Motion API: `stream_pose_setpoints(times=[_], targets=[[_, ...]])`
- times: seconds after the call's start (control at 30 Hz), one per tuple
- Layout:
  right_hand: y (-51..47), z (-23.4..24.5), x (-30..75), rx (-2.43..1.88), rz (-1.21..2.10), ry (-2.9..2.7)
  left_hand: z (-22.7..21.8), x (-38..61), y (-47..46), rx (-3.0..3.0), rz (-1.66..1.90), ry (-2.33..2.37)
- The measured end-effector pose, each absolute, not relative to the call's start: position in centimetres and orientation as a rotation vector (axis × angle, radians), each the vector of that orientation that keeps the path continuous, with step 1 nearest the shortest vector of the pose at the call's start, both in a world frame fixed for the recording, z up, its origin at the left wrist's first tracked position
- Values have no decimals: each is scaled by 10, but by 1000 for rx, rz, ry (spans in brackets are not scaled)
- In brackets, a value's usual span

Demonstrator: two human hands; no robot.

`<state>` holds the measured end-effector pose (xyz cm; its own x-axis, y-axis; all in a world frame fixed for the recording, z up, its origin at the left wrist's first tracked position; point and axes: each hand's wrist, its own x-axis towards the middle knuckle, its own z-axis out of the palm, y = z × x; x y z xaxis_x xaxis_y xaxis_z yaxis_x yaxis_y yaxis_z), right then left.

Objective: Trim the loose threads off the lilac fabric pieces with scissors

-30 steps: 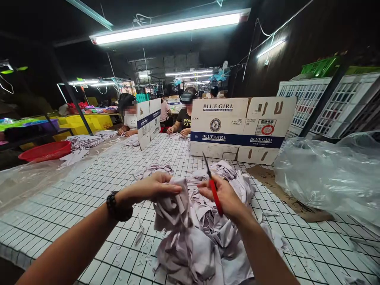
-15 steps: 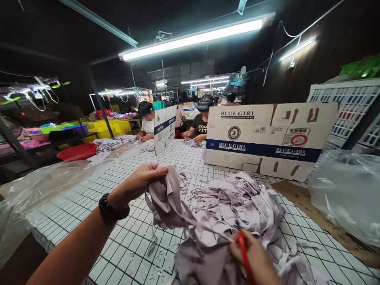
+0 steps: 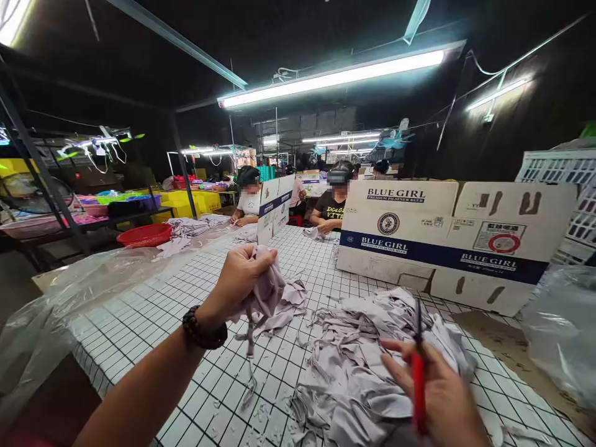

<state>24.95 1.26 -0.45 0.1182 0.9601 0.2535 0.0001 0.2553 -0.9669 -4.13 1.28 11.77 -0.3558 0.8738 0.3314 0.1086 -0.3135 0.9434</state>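
I see the left hand (image 3: 242,276) pinching cloth (image 3: 272,288), partly hidden; the right hand (image 3: 444,388), fingers half spread, holds blurred scissors (image 3: 419,388).

Left of the wide, crumpled heap of pale mauve-grey cloth (image 3: 358,354), a lane of white, black-gridded tabletop (image 3: 139,332) offers passage over small pale scraps (image 3: 263,410), partly obstructed by the left hand (image 3: 244,279) gripping a bunched mauve-grey cloth (image 3: 269,288). Behind the heap, an upright white-and-blue cardboard panel (image 3: 447,242) walls off the way; right, a clear, billowing plastic bag (image 3: 561,335) crowds the side. Red-handled scissors (image 3: 419,391) in the right hand (image 3: 444,394) obstruct the heap's right flank.
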Motion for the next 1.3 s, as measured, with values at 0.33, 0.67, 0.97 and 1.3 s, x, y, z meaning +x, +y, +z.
stream_pose_setpoints(times=[0.33, 0.67, 0.97, 1.3], targets=[[14, 26, 130, -769, 1283, -1341, 88, -12, 18, 1525, 1677, 1524], [20, 33, 165, -914, 1232, -1464, 76, -9, 20, 1630, 1358, 1613], [29, 49, 199, -1044, 1568, -1630, 71, -13, 27, 1482, 795, 1291], [24, 6, 230, -1214, 1467, -1425, 94, -74, 114, 1506, 1064, 1661]])
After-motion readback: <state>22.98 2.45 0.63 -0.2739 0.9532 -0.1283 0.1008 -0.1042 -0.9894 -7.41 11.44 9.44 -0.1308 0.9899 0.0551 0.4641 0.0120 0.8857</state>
